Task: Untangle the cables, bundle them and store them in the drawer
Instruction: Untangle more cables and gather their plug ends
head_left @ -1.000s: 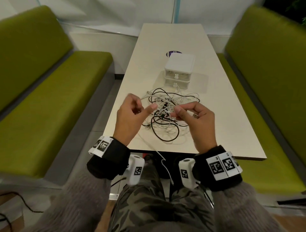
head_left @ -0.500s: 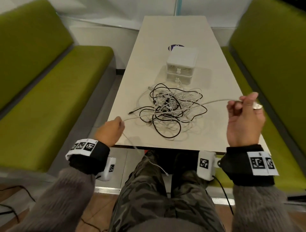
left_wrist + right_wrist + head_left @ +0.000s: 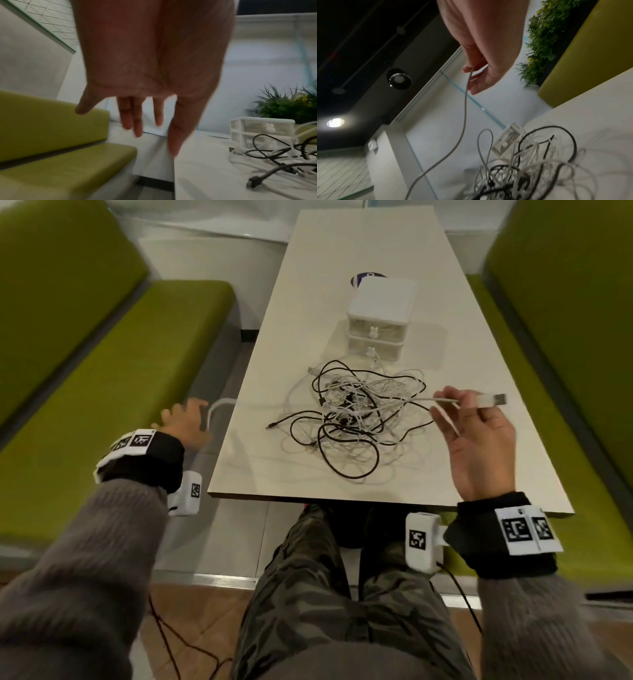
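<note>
- Two hands work one white cable (image 3: 404, 402): the right hand (image 3: 479, 440) pinches it just behind its USB plug (image 3: 493, 399), right of the tangle (image 3: 356, 419) on the table (image 3: 274, 364).
- Left hand (image 3: 186, 422), off the table's left edge, has its fingers spread and straight; a white loop passes beside it, apparently unheld.
- Light, limp and slick, cables probably snag if yanked; better gripped near plugs.
- Drawer unit (image 3: 380, 320) stands just beyond the tangle, both drawers closed.
</note>
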Demonstrator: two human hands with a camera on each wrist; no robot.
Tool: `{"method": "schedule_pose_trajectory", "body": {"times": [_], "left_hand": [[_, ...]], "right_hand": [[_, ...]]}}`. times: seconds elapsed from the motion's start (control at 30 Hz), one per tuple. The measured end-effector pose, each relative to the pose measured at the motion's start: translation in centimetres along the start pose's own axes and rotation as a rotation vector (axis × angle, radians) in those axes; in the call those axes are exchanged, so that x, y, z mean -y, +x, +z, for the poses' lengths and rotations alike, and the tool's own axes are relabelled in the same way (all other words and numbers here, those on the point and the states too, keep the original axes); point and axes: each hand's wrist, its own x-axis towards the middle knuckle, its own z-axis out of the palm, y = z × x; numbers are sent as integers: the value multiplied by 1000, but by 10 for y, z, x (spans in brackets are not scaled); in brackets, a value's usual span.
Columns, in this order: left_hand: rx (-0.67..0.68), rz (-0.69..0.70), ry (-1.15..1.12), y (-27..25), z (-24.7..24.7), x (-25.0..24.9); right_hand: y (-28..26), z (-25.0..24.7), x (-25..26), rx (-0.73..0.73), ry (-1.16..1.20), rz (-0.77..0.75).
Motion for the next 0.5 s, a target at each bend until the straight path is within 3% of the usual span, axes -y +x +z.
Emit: {"method": "schedule_pose_trajectory", "body": {"times": [0.07,0.2,0.3,0.37,0.43,0.5], "left_hand": [[107,85,99,-3,0,-17],[-80,623,-376,-35,7,-71],[-16,873,-370,-62,25,-110],[-39,803,-364,-59,38,-119],[-131,572,-385,-45,42,-116],[-130,409,-243,-30,41,-107]], "right_hand": [[-3,4,-12,34,-24,23],[-9,15,-33,77,-58,66],[-13,21,-40,94,-79,89],[-15,21,-42,92,-88,89],[-17,18,-46,93,-117,70],[-16,16,-47,94,-141,48]]}}
